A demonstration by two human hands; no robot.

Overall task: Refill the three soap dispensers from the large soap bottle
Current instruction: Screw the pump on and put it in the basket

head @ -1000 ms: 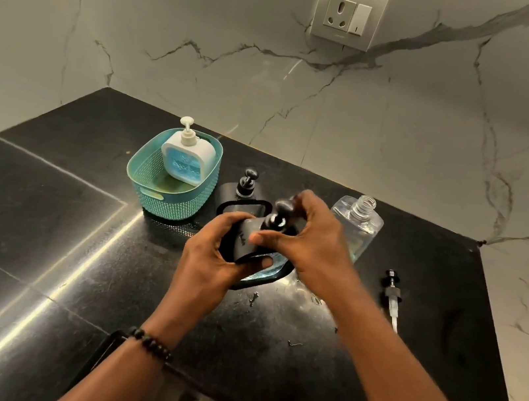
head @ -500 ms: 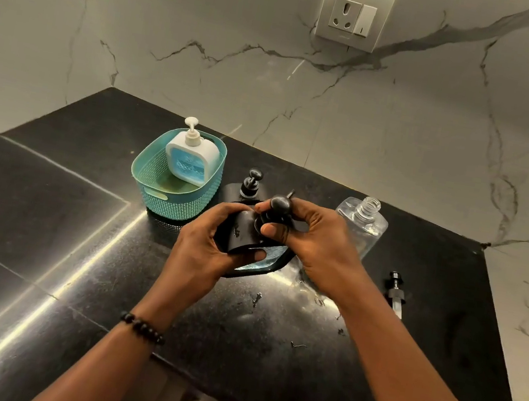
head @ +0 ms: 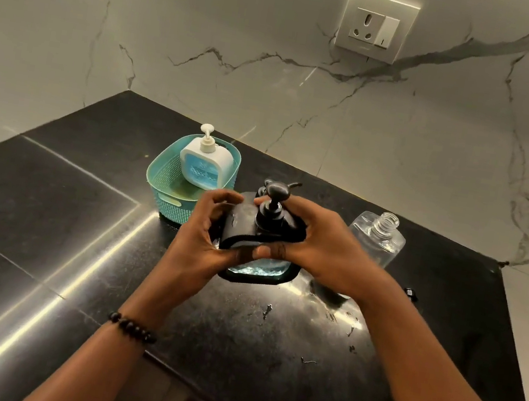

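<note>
Both hands hold a black soap dispenser [head: 251, 233] with blue soap showing through its lower window, just above the black counter. My left hand [head: 201, 239] grips its left side and my right hand [head: 321, 247] wraps its right side, fingers near the black pump head. A second black dispenser [head: 263, 188] stands right behind it, mostly hidden. A white dispenser [head: 204, 165] with blue soap sits in a teal basket [head: 167, 192]. The clear large soap bottle [head: 376, 237], cap off, stands to the right of my right hand.
The black stone counter [head: 43, 234] meets marble walls at the back and right, with a wall socket [head: 375, 27] above. A loose black pump [head: 411, 293] peeks out beside my right wrist. Small dark specks lie on the counter in front of me.
The black dispenser has turned upright between my hands, its pump head now pointing up. My right hand shifted from the pump to the dispenser's right side.
</note>
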